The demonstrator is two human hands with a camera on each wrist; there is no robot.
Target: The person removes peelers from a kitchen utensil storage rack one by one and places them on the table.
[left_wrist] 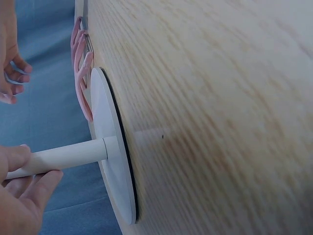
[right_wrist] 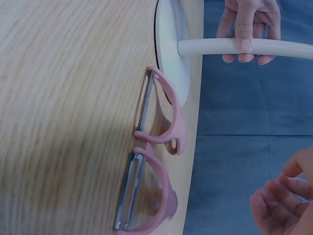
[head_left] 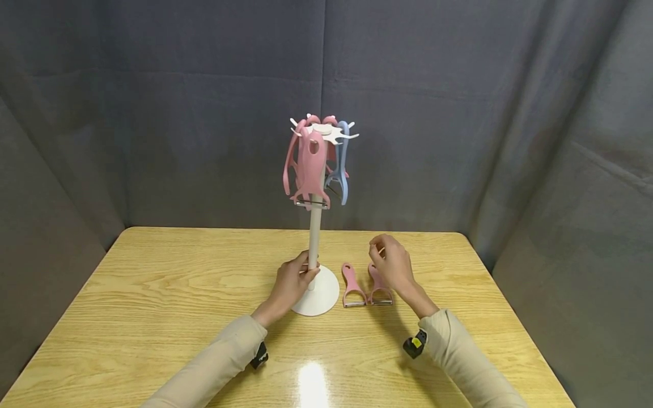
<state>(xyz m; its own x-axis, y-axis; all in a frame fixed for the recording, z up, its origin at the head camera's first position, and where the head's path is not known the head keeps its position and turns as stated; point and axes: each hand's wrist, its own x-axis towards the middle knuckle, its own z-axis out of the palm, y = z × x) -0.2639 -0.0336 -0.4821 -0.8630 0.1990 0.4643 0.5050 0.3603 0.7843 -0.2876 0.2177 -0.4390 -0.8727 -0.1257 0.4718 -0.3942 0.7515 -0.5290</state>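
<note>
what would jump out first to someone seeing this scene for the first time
Probably the upright white stand in the middle of the table, with pink peelers hanging around its top and one blue peeler on the right side. Next, the left hand grips its pole just above the round base. To the right of that base lie two more pink peelers, with the empty right hand raised over them.
</note>
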